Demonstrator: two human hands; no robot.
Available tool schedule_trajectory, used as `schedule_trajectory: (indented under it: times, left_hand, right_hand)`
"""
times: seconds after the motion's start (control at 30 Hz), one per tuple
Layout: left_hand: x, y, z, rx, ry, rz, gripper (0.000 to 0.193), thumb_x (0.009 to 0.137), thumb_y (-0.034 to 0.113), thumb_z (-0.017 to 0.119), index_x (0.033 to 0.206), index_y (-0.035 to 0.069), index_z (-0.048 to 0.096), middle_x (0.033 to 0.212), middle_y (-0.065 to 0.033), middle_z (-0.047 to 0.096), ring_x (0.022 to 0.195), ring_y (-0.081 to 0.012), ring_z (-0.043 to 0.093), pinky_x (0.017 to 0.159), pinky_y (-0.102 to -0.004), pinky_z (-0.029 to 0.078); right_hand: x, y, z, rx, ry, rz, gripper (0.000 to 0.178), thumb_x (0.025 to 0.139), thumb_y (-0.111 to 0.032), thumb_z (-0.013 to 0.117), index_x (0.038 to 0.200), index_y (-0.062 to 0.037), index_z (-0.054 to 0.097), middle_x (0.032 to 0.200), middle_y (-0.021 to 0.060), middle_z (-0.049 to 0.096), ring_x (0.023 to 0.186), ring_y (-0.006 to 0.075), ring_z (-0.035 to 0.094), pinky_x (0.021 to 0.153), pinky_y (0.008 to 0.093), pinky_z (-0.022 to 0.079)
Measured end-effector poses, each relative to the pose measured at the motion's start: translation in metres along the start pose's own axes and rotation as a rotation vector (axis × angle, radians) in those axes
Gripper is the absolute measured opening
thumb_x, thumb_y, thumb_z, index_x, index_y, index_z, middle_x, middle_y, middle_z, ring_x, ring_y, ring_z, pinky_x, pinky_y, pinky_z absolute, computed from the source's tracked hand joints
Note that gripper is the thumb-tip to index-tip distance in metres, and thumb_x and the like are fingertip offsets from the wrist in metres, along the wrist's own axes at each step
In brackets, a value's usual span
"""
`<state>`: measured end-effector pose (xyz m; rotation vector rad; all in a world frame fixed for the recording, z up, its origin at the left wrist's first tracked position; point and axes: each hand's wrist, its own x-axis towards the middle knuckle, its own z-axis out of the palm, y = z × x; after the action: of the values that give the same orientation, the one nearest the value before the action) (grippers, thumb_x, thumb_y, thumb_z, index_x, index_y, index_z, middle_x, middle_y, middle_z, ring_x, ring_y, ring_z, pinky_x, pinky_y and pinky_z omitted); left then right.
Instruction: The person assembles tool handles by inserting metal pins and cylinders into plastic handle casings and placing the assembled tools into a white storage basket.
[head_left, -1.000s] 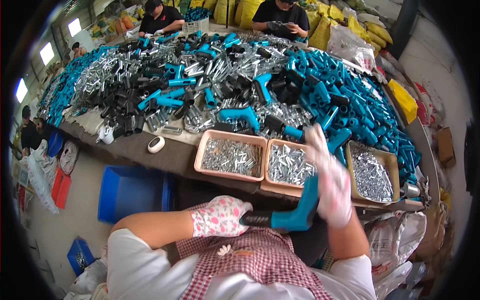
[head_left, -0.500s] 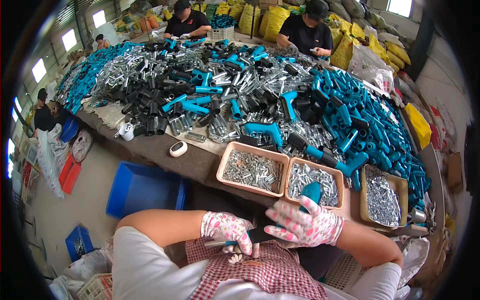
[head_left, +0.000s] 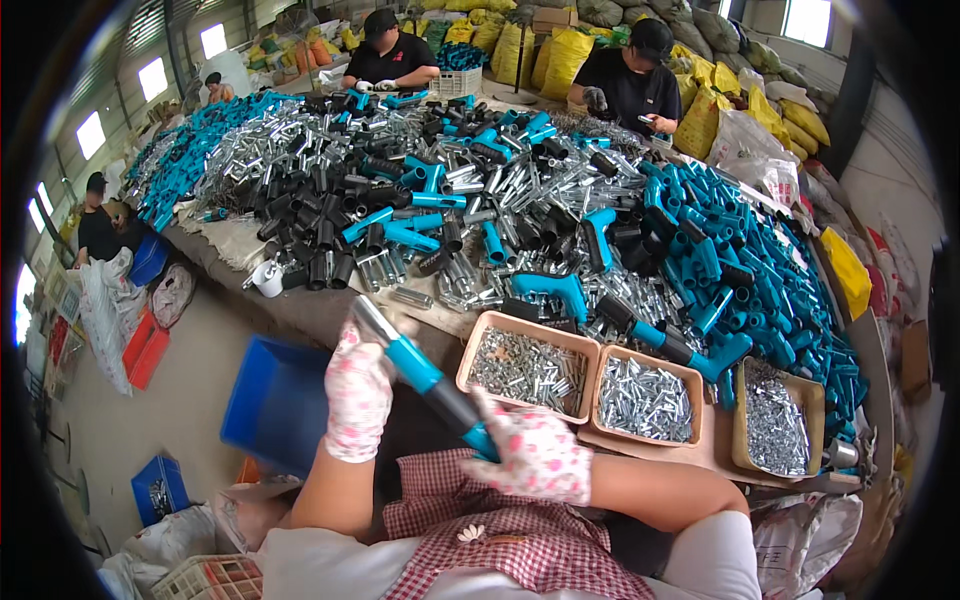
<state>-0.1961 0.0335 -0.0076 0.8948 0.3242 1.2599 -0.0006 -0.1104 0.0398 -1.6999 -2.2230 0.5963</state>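
Observation:
A long teal-and-black tool body (head_left: 415, 367) with a bare metal tube at its upper end slants across in front of me. My left hand (head_left: 358, 400), in a white glove with pink spots, is closed around the tube end; its fingers are blurred and partly behind the tool. At the lower teal end, my right hand (head_left: 535, 452), gloved alike, grips the body, with the thumb along its black section. Beyond the right hand stand a pink tray (head_left: 466, 372) of small metal pins and a second pink tray (head_left: 648, 438) of larger metal pieces.
A yellowish tray (head_left: 742, 425) of small metal parts stands at the right. Heaped teal housings (head_left: 720, 250), black sleeves (head_left: 300, 220) and metal tubes cover the table. A blue bin (head_left: 270, 400) stands left, below the table edge. Two co-workers (head_left: 395, 60) sit across.
Both hands have swung the tool from low over my lap, raising its metal end to the upper left. My left hand has risen; the right has moved left. The view has shifted slightly.

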Motion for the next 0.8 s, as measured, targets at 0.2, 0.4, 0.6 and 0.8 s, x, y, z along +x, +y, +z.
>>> schedule_trajectory:
  times: [0.2,0.4,0.6,0.8]
  left_hand:
    - [-0.020,0.034,0.004,0.234,-0.188,-0.263,0.057,0.096,0.045,0.055,0.120,-0.007,0.057,0.076,-0.0109,0.065,0.061,-0.0169,0.063,0.056,-0.0276,0.051]
    - [-0.053,0.011,0.012,-0.049,-0.518,-0.632,0.048,0.095,0.031,0.062,0.121,-0.009,0.057,0.096,-0.0164,0.067,0.072,-0.0193,0.064,0.064,-0.0299,0.052]
    - [-0.044,0.003,0.021,0.232,-0.619,-0.842,0.043,0.095,0.029,0.062,0.125,-0.002,0.058,0.084,-0.0050,0.067,0.067,-0.0091,0.061,0.065,-0.0227,0.049]
    - [-0.039,-0.005,0.022,0.361,-0.668,-0.909,0.044,0.096,0.030,0.061,0.126,-0.001,0.057,0.087,-0.0074,0.067,0.073,-0.0106,0.063,0.067,-0.0250,0.051]
  right_hand:
    - [0.127,0.037,0.024,0.071,0.154,-0.279,0.033,0.084,-0.040,0.061,0.094,-0.0088,0.063,0.074,0.0188,0.065,0.075,0.0378,0.065,0.070,0.0473,0.052]
    - [0.236,0.092,0.024,-0.532,0.057,0.090,0.018,0.079,-0.016,0.065,0.092,-0.0086,0.075,0.088,0.0141,0.072,0.084,0.0281,0.071,0.069,0.0387,0.056]
    - [0.202,0.097,-0.010,0.539,0.032,-0.009,0.028,0.077,-0.021,0.074,0.095,-0.0021,0.064,0.073,0.0074,0.063,0.062,0.0168,0.059,0.057,0.0303,0.049]
    - [0.042,0.045,-0.055,0.796,0.024,-0.399,0.016,0.082,0.002,0.067,0.096,-0.0047,0.061,0.098,0.0063,0.067,0.095,0.0172,0.063,0.082,0.0322,0.051]
